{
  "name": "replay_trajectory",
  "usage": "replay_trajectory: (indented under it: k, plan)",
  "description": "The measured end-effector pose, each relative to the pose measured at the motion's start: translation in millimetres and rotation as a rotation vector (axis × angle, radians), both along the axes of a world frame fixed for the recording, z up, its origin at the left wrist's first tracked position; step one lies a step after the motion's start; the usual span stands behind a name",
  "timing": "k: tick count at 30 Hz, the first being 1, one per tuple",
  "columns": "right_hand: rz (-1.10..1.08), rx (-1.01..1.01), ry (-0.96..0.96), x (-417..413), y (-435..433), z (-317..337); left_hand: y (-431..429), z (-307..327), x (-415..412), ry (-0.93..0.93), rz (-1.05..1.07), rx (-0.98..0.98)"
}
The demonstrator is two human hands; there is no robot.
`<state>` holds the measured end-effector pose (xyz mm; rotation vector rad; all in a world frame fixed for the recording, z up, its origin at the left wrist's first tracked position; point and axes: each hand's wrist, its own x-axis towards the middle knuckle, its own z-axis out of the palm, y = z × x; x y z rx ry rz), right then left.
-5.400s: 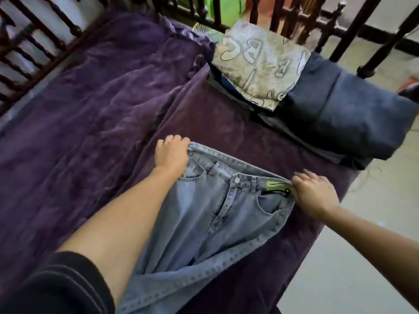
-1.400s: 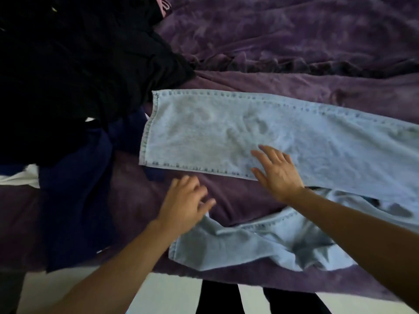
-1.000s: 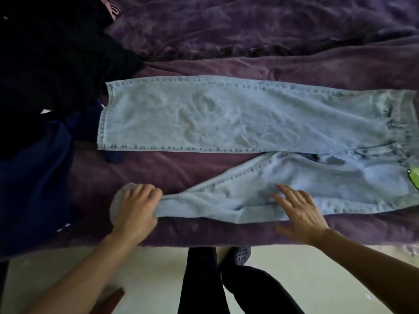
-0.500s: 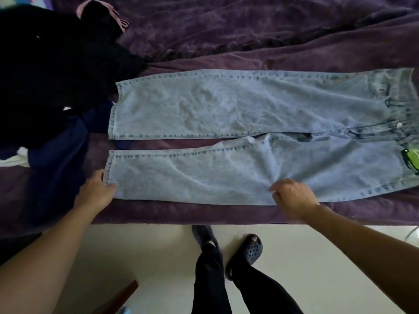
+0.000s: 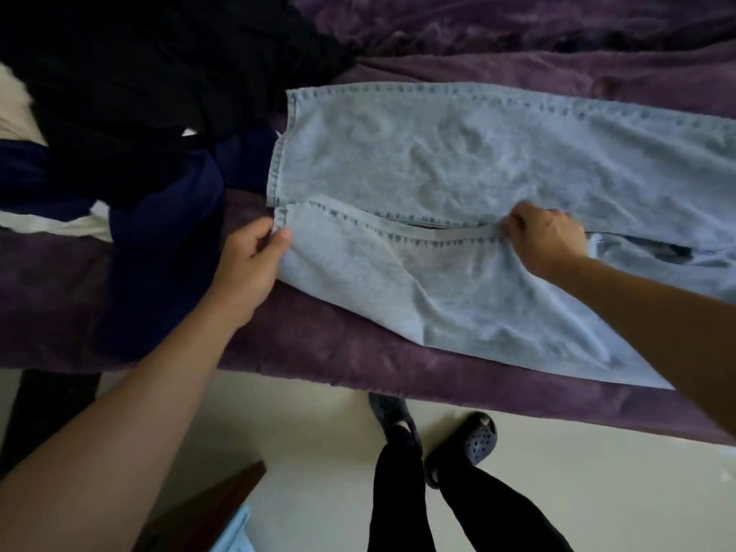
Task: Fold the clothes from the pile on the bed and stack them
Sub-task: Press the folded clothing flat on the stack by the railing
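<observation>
Head camera, looking down at the bed (image 5: 358, 352): I see pale blue jeans (image 5: 458, 153) laid lengthwise on the purple cover, cuffs at the left. The left hand (image 5: 255, 253) pinches the near leg's cuff, thumb on top; the right hand (image 5: 545, 241) pinches that leg's inner seam further right, holding its edge against the far leg, which lies flat. I judge the first fold barely begun — legs not yet matched, crosswise folds and stacking undone — and a dark pile of clothes (image 5: 139, 93) at far left waits unfolded.
</observation>
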<state>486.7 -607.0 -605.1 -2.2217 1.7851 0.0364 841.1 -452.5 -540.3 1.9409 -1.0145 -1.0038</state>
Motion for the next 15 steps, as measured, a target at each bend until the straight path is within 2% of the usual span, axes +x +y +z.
replay_trajectory:
  k: [2,4,6,7,8,9,10,11,13,15]
  plan:
    - [-0.052,0.007,0.017,-4,-7,1,-12,-2,-2,0.006,0.107,-0.035]
    - [-0.099,0.009,0.063,-6,-19,1,-31,-3,5,-0.128,0.203,-0.068]
    - [-0.122,0.001,0.102,0,-34,4,-50,-6,16,-0.177,0.222,0.025]
    - [-0.093,-0.021,0.101,7,-37,7,-58,-7,20,-0.05,0.238,0.123]
    - [-0.028,-0.067,0.067,16,-35,11,-63,-5,22,0.194,0.254,0.222]
    - [0.059,-0.132,-0.012,26,-27,16,-64,-6,23,0.465,0.236,0.293]
    - [0.154,-0.203,-0.123,36,-13,21,-61,-6,22,0.658,0.183,0.32]
    - [0.256,-0.246,-0.219,45,9,26,-55,-8,20,0.76,0.115,0.315]
    - [0.447,-0.22,-0.235,56,65,26,-42,-15,10,0.801,0.041,0.289]
    - [0.541,-0.05,-0.054,54,112,14,-32,-26,-4,0.615,0.039,0.251]
